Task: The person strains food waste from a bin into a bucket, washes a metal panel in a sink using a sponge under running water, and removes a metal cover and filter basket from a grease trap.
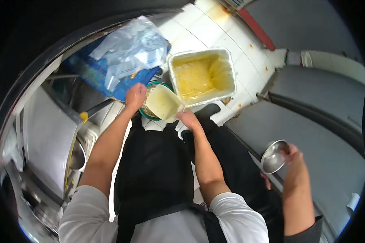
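A cream-coloured plastic tub (pixel 163 103) is tipped on its side between my hands, over a round green-rimmed container (pixel 144 111) on the floor. My right hand (pixel 187 118) is closed on the tub's near right corner. At the tub's left edge, close to the green rim, my left hand (pixel 136 97) is closed with its fingers curled; it seems to grip the tub, though the fingertips are partly hidden. Pale bits show inside the green-rimmed container, most of it covered by the tub. Just beyond stands a large plastic-lined bin (pixel 232 83) with yellow residue inside.
Clear plastic bags (pixel 129 46) lie on a blue surface (pixel 83 58) at upper left. To my right, a co-worker's hand (pixel 291 154) holds a metal bowl (pixel 273 157), close to grey cabinet fronts (pixel 312 141). A metal counter (pixel 48 137) borders my left. White floor tiles (pixel 190 20) carry orange stains.
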### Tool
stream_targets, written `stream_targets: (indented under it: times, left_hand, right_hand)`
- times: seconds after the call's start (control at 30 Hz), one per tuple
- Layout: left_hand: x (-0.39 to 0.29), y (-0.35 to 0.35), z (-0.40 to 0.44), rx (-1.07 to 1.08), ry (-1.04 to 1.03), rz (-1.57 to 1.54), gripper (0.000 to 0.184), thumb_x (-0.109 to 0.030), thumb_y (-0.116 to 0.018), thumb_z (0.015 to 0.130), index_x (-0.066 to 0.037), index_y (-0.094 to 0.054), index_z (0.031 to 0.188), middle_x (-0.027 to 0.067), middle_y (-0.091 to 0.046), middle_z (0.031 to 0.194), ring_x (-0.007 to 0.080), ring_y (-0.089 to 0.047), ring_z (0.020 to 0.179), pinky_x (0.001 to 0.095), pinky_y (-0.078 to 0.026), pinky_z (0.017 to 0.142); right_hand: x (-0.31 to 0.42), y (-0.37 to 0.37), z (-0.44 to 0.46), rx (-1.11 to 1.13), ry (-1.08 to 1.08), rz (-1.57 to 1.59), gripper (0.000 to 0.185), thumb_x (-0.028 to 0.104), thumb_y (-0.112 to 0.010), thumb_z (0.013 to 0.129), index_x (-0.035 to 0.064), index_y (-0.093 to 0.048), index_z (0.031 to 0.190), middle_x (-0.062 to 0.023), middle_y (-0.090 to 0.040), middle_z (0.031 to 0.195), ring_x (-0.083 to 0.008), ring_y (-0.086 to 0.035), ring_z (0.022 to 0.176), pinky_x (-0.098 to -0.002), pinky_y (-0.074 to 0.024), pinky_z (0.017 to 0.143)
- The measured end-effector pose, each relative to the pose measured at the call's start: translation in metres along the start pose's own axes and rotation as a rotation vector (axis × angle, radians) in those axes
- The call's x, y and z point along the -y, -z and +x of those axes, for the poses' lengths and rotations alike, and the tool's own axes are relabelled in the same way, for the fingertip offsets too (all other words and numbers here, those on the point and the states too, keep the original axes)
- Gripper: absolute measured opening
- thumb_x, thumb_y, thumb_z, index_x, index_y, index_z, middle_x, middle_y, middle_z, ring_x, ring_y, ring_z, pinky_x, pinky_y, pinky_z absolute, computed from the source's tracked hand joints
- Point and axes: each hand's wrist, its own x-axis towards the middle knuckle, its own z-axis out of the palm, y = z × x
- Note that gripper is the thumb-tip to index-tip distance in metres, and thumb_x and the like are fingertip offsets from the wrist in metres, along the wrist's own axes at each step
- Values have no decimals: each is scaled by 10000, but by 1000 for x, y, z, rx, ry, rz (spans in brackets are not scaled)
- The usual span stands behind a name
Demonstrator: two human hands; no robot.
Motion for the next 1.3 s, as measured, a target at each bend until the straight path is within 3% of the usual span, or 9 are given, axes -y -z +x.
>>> stream_targets:
  times: [0.2, 0.37, 0.5, 0.6, 0.73, 1.0, 1.13, 1.23, 1.3]
  left_hand:
    - [-66, -61, 128, 139, -544, 225, 185, -155, -479, 889, -19, -604, 903, 231, -615, 965, 413, -584, 900, 491, -476, 787]
    - [-71, -118, 190, 125, -681, 335, 209, -146, -424, 911, -14, -582, 947, 242, -616, 917, 426, -598, 902, 498, -484, 800]
    - [-66, -141, 211, 273, -586, 523, 201, -112, -427, 889, 11, -577, 940, 259, -637, 929, 419, -640, 871, 488, -520, 769]
    - [-65, -144, 215, 216, -562, 515, 187, -98, -438, 875, 4, -587, 926, 245, -647, 895, 401, -651, 834, 477, -528, 745]
    - [-63, -121, 204, 169, -709, 509, 194, -120, -458, 872, -3, -605, 922, 239, -646, 848, 394, -652, 800, 474, -529, 717]
    - [-85, -56, 159, 53, -233, 176, 330, -246, -582, 867, 40, -584, 1030, 256, -634, 1029, 421, -597, 994, 473, -476, 863]
    - [-74, -28, 135, -46, -111, 15, 311, -253, -585, 860, 35, -610, 975, 248, -656, 934, 409, -619, 909, 473, -486, 797]
    - [-92, -29, 118, 230, -153, 84, 279, -261, -580, 857, 8, -639, 902, 238, -661, 901, 391, -630, 880, 471, -491, 779]
    - [-101, -53, 126, 193, -394, 166, 210, -199, -556, 843, -8, -644, 846, 215, -645, 858, 382, -628, 877, 466, -496, 773]
  right_hand:
    - [-3, -9, -25, -128, -119, 65, 351, 221, -555, 797, -25, -652, 1027, -171, -690, 967, -269, -643, 934, -358, -462, 860]
    - [5, -27, -53, -223, -135, 201, 368, 248, -556, 793, -1, -648, 1047, -191, -684, 986, -305, -638, 962, -361, -462, 873]
    - [-12, -39, -52, -225, -150, 211, 372, 249, -557, 799, 19, -642, 1079, -197, -677, 1021, -313, -631, 993, -368, -459, 879]
    - [-9, -41, -58, -242, -160, 199, 377, 255, -557, 803, 14, -637, 1082, -196, -676, 1013, -312, -632, 991, -373, -459, 882]
    - [-13, -42, -58, -196, -179, 305, 360, 235, -557, 816, 3, -642, 1080, -159, -685, 1010, -261, -630, 987, -350, -448, 897]
    - [-27, -38, -54, -186, -187, 318, 374, 190, -548, 798, -12, -629, 1102, -137, -681, 1026, -234, -619, 987, -330, -437, 913]
    - [-33, -29, -54, -185, -198, 316, 367, 196, -560, 795, -7, -637, 1090, -135, -683, 1013, -234, -623, 972, -328, -443, 902]
    - [-32, -28, -50, -159, -194, 297, 352, 197, -567, 795, -6, -645, 1072, -131, -688, 990, -236, -630, 948, -328, -450, 886]
    - [-36, -28, -49, -150, -193, 305, 345, 199, -569, 796, -7, -649, 1061, -130, -691, 976, -238, -633, 934, -330, -454, 875]
